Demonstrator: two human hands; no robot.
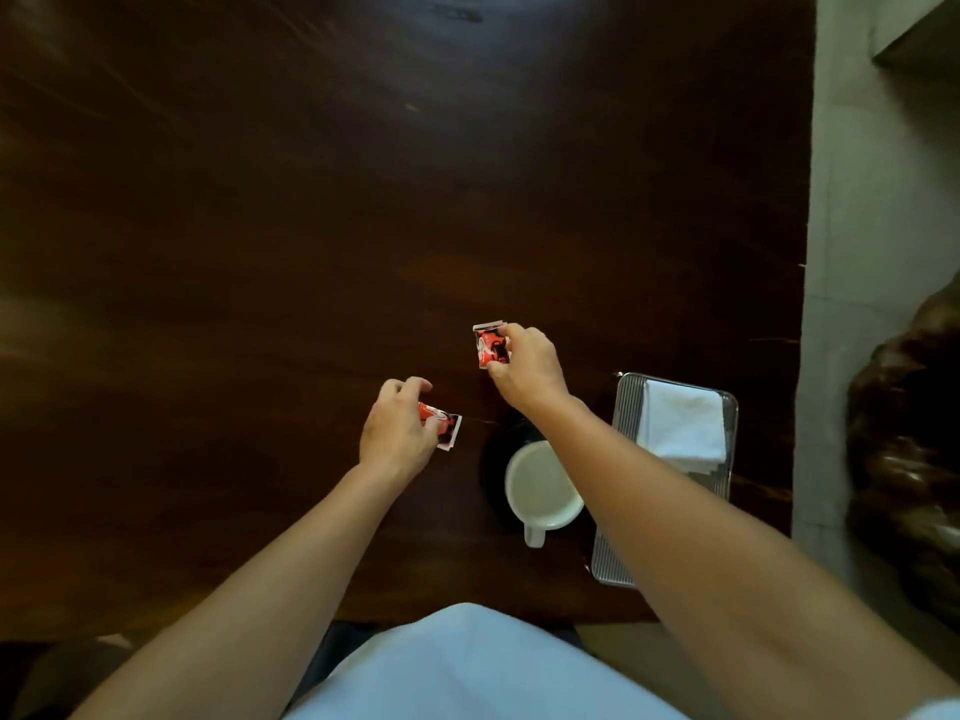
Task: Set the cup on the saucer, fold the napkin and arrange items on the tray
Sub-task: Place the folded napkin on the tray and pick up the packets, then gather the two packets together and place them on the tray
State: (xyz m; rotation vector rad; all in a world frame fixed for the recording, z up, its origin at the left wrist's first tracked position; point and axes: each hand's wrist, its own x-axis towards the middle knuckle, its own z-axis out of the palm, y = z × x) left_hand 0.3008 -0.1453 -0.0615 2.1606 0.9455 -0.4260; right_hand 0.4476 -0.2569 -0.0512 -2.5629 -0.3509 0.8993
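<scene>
Currently each hand pinches one red-and-white foil sachet: right hand (pixel 527 368) with its sachet (pixel 491 345) sits nearer the ribbed metal tray (pixel 623 407), to its right; left hand (pixel 397 428) with its sachet (pixel 444 426) is farther.

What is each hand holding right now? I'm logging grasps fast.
Left hand: closed on a red sachet.
Right hand: closed on another red sachet.

The right forearm hides part of the tray (pixel 625 407) and the dark saucer (pixel 493 459).
</scene>
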